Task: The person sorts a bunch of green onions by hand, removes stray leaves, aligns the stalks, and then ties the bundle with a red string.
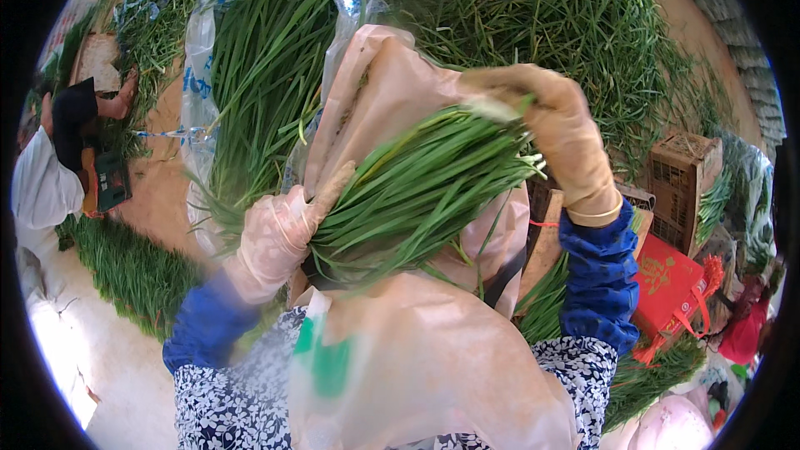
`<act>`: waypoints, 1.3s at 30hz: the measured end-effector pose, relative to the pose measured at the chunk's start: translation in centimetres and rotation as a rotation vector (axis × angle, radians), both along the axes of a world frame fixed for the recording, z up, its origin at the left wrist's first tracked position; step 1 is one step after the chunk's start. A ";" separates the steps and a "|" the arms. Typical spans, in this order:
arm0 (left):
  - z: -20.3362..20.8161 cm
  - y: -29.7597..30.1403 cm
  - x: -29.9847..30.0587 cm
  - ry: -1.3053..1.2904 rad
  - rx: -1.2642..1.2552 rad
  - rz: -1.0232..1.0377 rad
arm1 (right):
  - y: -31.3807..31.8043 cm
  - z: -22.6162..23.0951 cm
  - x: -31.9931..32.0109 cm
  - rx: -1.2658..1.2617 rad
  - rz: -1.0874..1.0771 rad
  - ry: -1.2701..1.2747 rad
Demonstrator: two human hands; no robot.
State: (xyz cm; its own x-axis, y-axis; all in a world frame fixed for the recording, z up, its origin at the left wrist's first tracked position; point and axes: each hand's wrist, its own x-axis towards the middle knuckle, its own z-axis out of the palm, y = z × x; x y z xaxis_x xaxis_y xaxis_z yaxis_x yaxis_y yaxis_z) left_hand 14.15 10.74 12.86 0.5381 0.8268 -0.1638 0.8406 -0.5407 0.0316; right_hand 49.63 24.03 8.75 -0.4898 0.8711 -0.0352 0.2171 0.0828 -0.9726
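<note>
"The bunch of long green leaves (425,192) — where do you see it from here?"

"Right in front of the person's body, slanting between two gloved hands, just beyond the pale see-through apron (442,350). Its whitish cut ends point to the upper right, and the tips lie down at the left."

"And how are the hands?"

"Apart, one toward each end. The left hand (275,237), in a pinkish translucent glove, is closed on the tip end, one finger stretched out along the leaves. The right hand (550,104), in a tan glove with a rolled cuff, arches over the cut ends. Its fingers are blurred — I can't tell whether they grip."

"What's that behind the bunch?"

"A pinkish sheet (392,75), creased and smudged. Beyond it, to the left, a pile of longer leaves (267,75) rests on clear plastic (198,100) with blue marks, and a big loose heap (533,17) spreads out at the right."

"Anything off to the sides?"

"A wooden crate (687,167) and a red bag (667,287) on the right. Over at the far left, another person's bare foot (119,102) shows."
</note>
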 end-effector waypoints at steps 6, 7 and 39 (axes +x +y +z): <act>0.3 0.0 0.3 0.048 0.072 -0.045 | 4.2 5.5 3.3 -0.025 -0.589 -1.081; 0.3 0.0 0.3 0.076 0.085 -0.048 | 4.5 6.0 2.8 0.048 -0.409 -1.580; 1.4 1.7 -0.8 -1.105 -1.168 0.692 | 1.8 -3.4 7.2 -0.356 -0.027 0.126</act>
